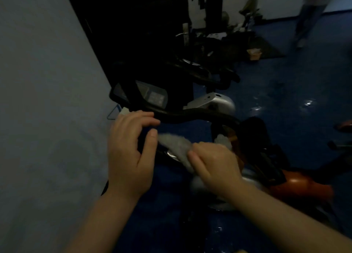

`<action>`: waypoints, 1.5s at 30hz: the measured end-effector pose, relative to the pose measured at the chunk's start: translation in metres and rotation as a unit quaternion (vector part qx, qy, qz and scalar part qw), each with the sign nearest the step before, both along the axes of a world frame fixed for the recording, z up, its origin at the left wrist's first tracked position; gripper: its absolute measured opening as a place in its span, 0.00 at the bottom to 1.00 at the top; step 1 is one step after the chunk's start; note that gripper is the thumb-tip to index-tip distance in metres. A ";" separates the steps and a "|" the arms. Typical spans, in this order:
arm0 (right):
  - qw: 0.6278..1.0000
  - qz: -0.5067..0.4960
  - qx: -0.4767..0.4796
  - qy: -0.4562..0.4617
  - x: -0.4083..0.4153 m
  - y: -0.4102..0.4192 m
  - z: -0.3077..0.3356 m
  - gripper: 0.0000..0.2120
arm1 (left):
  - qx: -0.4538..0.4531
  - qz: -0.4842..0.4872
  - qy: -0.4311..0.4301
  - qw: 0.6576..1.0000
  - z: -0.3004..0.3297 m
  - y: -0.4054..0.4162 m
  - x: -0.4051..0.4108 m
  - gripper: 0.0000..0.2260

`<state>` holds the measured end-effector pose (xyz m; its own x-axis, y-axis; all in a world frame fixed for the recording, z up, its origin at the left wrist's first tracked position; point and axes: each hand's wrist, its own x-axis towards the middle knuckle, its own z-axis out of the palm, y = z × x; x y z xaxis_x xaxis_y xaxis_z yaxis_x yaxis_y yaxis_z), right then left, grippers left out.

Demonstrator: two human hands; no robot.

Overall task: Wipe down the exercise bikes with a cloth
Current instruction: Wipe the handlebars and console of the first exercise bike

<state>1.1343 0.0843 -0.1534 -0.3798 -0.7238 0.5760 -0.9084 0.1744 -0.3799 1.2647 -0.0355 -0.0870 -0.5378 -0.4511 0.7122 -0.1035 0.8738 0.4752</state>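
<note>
- The left hand (131,150) sits at the left end of the black handlebar (194,116) of the nearest exercise bike (219,104); its fingers (144,119) curl over the top of the bar and the thumb (151,144) comes up from below, so the hand grips the bar rather than lying flat on it.
- The right hand (213,167) is bunched around a pale grey cloth (175,143), fingers folded in and knuckles upward; the cloth sticks out to the left of the fist, and a second tuft shows beyond the knuckles on the far side.
- The cloth lies below the handlebar, over the dim frame of the bike between the two hands; its free end reaches close to the left thumb, though whether they touch is too blurred to tell.
- Both forearms are bare and come in from the bottom edge of the view.
- The bike's console (152,96) stands just above the left hand, screen tilted toward the camera, with a silver housing (215,102) to its right.
- An orange part (297,186) of the bike shows lower right, beyond the right wrist.
- A pale wall (47,100) runs down the left side, and the blue floor (285,100) is glossy with light spots.
- More dark equipment (200,62) stands behind the bike.
- A person's legs (308,16) are blurred at the top right.
</note>
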 end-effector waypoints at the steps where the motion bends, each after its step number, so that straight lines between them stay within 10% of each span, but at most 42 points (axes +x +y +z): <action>1: 1.000 0.002 -0.011 -0.022 -0.010 0.002 -0.001 0.17 | -0.050 0.000 -0.036 0.998 0.000 0.002 -0.004 0.10; 8: 0.991 -0.069 -0.035 -0.111 0.024 0.016 -0.032 0.16 | -0.223 0.140 -0.205 0.943 -0.007 0.002 -0.020 0.10; 16: 0.910 -0.141 -0.022 -0.390 0.027 0.015 -0.016 0.28 | -0.246 0.181 -0.158 0.939 -0.013 0.004 -0.025 0.11; 20: 0.834 -0.110 -0.067 -0.537 0.025 0.014 -0.014 0.16 | -0.257 0.173 -0.145 0.940 -0.019 0.002 -0.024 0.11; 45: 0.844 -0.197 0.047 -0.497 -0.047 -0.029 0.002 0.20 | -0.271 0.218 -0.133 0.928 -0.021 0.001 -0.030 0.12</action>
